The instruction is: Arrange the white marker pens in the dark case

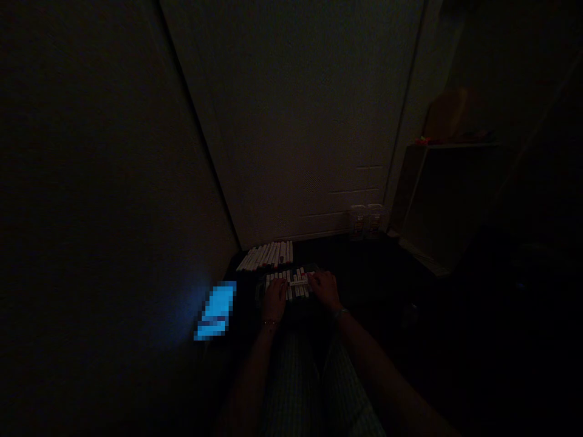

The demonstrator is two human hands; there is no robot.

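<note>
The room is very dark, so fine detail is lost. A white marker (299,282) lies crosswise between my two hands. My right hand (324,288) pinches its right end. My left hand (274,297) is closed at its left end, the fingertips hard to make out. Directly beneath is a clear case (260,290) holding several white markers (296,293) standing side by side, some with coloured or dark ends. Beyond my left hand, another row of white markers (268,255) lies fanned on the dark surface.
A glowing, pixelated blue screen (215,311) is at the left. Two clear plastic packages (365,221) stand against the pale panel (291,152) at the back. To the right is a box-like cabinet (449,200) with things on top. My legs are below the hands.
</note>
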